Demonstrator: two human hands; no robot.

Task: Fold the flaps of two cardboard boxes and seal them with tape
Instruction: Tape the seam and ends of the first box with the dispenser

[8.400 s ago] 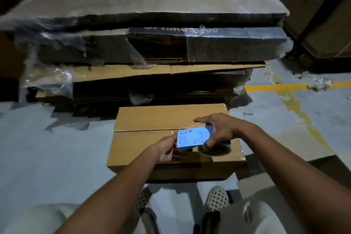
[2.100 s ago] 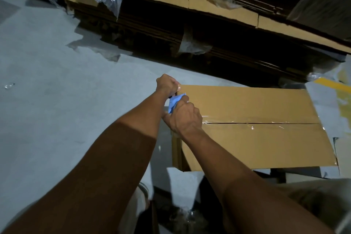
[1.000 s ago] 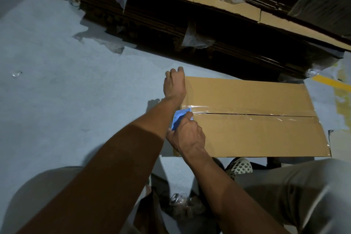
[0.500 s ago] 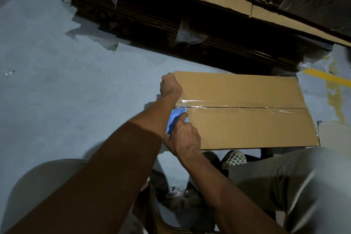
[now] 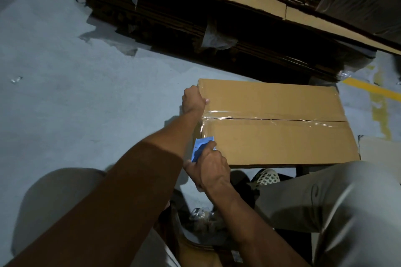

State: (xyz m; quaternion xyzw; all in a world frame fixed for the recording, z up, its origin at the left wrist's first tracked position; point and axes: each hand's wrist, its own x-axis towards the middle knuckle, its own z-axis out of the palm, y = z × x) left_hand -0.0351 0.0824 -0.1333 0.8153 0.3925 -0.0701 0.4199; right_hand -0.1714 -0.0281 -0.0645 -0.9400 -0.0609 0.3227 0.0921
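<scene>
A brown cardboard box (image 5: 282,143) lies on the grey floor with its two top flaps folded shut. Clear tape (image 5: 271,117) runs along the seam from the left end to the right end. My left hand (image 5: 193,101) grips the box's left edge, thumb on the top face and fingers curled over the side. My right hand (image 5: 211,169) holds a blue tape dispenser (image 5: 200,149) beside the box's near left corner, below the seam. Only one box of this kind is in view.
A tall stack of flattened cardboard (image 5: 227,24) wrapped in torn plastic film stands behind the box. A yellow floor line (image 5: 373,90) runs at the right. My knees and a patterned shoe (image 5: 265,178) are close under the box's near edge.
My right hand has pulled the blue dispenser away from the seam's left end, down toward the near corner. My left hand stays on the left edge.
</scene>
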